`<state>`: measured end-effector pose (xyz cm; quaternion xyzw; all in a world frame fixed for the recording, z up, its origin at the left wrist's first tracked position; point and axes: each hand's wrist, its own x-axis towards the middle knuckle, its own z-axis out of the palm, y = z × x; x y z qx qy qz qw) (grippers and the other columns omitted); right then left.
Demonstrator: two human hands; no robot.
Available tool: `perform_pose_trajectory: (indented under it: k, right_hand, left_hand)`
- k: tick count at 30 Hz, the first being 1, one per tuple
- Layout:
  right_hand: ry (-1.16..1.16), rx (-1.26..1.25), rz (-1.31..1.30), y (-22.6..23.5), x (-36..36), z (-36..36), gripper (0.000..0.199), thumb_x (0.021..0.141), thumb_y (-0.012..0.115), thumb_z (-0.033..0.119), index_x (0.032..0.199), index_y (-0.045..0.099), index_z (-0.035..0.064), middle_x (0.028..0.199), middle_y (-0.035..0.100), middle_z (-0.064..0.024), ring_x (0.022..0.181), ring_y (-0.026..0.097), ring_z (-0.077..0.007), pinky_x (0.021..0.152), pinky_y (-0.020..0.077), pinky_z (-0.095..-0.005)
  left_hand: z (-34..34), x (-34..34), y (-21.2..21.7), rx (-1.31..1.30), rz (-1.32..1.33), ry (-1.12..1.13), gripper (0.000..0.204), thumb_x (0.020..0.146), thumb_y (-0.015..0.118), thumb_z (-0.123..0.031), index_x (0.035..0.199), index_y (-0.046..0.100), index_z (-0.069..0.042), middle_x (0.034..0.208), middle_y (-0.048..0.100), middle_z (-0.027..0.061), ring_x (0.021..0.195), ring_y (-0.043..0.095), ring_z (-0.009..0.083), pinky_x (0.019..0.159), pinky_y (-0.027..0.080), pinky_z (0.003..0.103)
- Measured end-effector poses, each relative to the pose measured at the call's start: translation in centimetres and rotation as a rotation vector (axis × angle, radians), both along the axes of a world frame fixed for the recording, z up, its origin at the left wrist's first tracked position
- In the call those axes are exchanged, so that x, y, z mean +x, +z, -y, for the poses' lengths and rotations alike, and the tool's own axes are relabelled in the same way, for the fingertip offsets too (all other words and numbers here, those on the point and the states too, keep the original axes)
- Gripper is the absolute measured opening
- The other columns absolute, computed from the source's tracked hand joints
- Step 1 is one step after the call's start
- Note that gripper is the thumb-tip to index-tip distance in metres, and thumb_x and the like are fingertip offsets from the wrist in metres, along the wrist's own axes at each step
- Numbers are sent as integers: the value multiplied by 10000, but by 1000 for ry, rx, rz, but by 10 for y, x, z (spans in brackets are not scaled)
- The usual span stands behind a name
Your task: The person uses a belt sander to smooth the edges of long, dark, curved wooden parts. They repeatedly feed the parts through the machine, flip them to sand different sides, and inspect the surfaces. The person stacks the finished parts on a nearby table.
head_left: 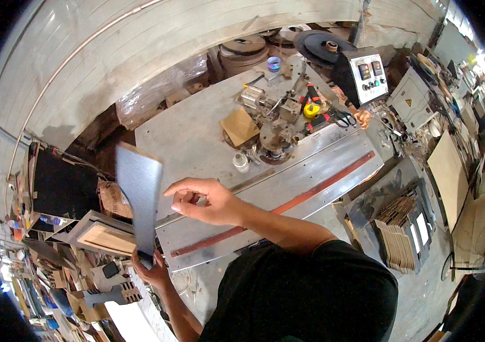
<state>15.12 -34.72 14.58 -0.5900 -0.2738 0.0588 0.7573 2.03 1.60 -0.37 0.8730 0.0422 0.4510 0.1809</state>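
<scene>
My left hand [150, 269] grips the lower end of a long grey curved panel [138, 196], holding it upright in front of the grey metal machine table [191, 134]. The panel widens toward its top and is slightly blurred. My right hand [203, 200] hovers just right of the panel with fingers curled and apart, holding nothing, thumb and forefinger close to the panel's edge. It hangs over the table's front rail with its red strip [316, 185].
On the table stand a mechanical head with rollers [274, 122], a brown cardboard piece [239, 126], a small white cup [241, 162], yellow and red tools [313, 108]. A control box [368, 74] sits behind. Stacked wood pieces [399, 233] lie right; frames and clutter [102, 236] lie left.
</scene>
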Motion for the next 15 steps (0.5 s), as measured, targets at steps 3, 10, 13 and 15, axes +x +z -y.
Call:
perform_pose_trajectory:
  k: [3, 10, 13, 15]
  right_hand:
    - [45, -39, 57, -4, -4, -5, 329, 1075, 762, 173, 1380, 724, 56, 1095, 784, -29, 1020, 711, -99, 878, 579, -296]
    - [27, -80, 84, -16, -12, 0, 301, 1061, 766, 110, 1354, 743, 47, 1083, 772, -31, 953, 690, -92, 854, 566, -289]
    - [23, -114, 82, -17, -15, -3, 294, 1040, 768, 71, 1332, 744, 39, 1091, 771, -37, 948, 702, -115, 863, 564, -296]
    - [38, -203, 137, -10, -17, -1, 361, 981, 813, 75, 1331, 736, 37, 1196, 755, -81, 1072, 702, -163, 939, 556, -334]
  left_hand:
    - [17, 12, 21, -372, 48, -44, 581, 1046, 793, -351, 1425, 635, 59, 1252, 738, 182, 1090, 727, 308, 946, 601, 435]
    - [47, 36, 101, -996, 128, -166, 439, 1143, 623, -446, 1343, 658, -57, 1157, 748, 67, 955, 719, 187, 784, 605, 374]
    - [62, 41, 136, -1323, 195, -411, 581, 1109, 570, -655, 1296, 670, -113, 1079, 724, 24, 905, 694, 202, 789, 580, 377]
    - [74, 42, 160, -1476, 232, -518, 603, 1105, 529, -709, 1297, 643, -149, 1046, 674, 8, 868, 643, 183, 758, 539, 342]
